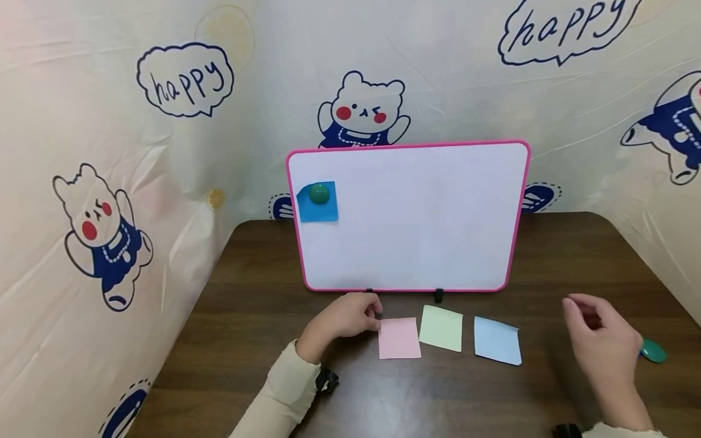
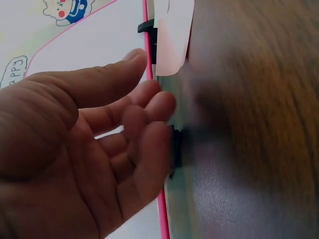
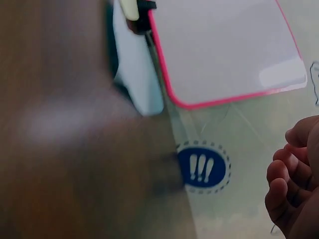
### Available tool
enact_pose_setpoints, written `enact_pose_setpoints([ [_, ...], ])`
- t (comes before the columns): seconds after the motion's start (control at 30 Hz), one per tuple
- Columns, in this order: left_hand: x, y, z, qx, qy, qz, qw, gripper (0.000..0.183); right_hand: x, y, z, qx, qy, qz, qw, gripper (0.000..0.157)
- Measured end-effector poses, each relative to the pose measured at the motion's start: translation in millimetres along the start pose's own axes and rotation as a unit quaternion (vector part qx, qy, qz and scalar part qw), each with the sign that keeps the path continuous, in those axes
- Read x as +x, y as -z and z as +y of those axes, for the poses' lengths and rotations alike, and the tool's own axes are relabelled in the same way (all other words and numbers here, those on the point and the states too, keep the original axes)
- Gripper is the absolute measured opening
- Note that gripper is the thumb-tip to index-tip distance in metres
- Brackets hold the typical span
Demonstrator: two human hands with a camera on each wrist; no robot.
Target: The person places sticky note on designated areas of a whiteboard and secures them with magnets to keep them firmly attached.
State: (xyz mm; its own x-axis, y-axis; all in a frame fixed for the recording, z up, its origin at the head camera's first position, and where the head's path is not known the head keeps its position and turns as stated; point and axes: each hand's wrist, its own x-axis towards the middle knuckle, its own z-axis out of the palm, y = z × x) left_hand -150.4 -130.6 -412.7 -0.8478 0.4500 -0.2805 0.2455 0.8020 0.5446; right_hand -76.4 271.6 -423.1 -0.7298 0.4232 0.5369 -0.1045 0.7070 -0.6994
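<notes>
My left hand (image 1: pixel 350 316) is at the upper left corner of a pink sticky note (image 1: pixel 400 338), its fingers loosely bent. In the left wrist view a gap shows between thumb and fingers, with nothing held. To the right lie a pale green sticky note (image 1: pixel 441 328) and a light blue sticky note (image 1: pixel 497 340), whose edges lift slightly. My right hand (image 1: pixel 605 340) hovers right of the notes, fingers loosely curled around nothing visible. Beside it is a green round magnet (image 1: pixel 654 351), partly hidden by the hand.
Behind the notes stands a pink-framed whiteboard (image 1: pixel 416 225) on black feet (image 1: pixel 439 296). A darker blue note (image 1: pixel 319 212) hangs at its upper left under a green magnet (image 1: pixel 319 193). Printed cloth (image 1: pixel 263 109) surrounds the brown table (image 1: pixel 246 286).
</notes>
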Motion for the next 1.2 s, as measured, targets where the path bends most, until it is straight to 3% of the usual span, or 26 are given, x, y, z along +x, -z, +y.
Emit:
enact_pose_setpoints([
  [0.17,-2.3,-1.5,2.7,0.015,0.004,-0.01,0.9998,0.015,-11,12.3,27,-0.05,-0.014,0.003,0.999,0.015],
  [0.27,-2.9,-3.1,4.9,0.02,0.004,-0.008,0.9998,0.014,-19,20.6,40,-0.115,-0.05,-0.029,0.992,0.021],
  [0.43,-4.1,-7.1,7.2,0.032,0.007,-0.005,0.9994,0.015,-28,31.9,57,-0.208,-0.111,-0.109,0.966,0.048],
  [0.57,-3.5,-9.8,9.7,0.049,0.006,0.0,0.9988,0.016,-28,33.6,64,-0.243,-0.157,-0.177,0.941,0.068],
  [0.63,-2.7,-11.3,10.8,0.057,0.003,0.004,0.9984,0.016,-27,33.2,65,-0.258,-0.18,-0.209,0.926,0.071],
  [0.73,-2.1,-12.7,12.1,0.063,-0.001,0.009,0.998,0.016,-26,32.3,66,-0.274,-0.187,-0.234,0.914,0.066],
  [0.83,-1.9,-13.7,12.4,0.067,-0.003,0.015,0.9976,0.015,-26,30.6,66,-0.276,-0.183,-0.235,0.914,0.06],
  [1.0,-1.3,-14.9,11.8,0.069,-0.007,0.027,0.9972,0.013,-27,28.3,69,-0.265,-0.156,-0.225,0.924,0.055],
  [1.07,-0.7,-15.6,10.8,0.066,-0.008,0.033,0.9972,0.013,-27,27.8,69,-0.262,-0.145,-0.224,0.928,0.057],
  [1.2,0.7,-15.5,8.9,0.055,-0.009,0.045,0.9975,0.014,-27,27.6,70,-0.267,-0.145,-0.237,0.923,0.068],
])
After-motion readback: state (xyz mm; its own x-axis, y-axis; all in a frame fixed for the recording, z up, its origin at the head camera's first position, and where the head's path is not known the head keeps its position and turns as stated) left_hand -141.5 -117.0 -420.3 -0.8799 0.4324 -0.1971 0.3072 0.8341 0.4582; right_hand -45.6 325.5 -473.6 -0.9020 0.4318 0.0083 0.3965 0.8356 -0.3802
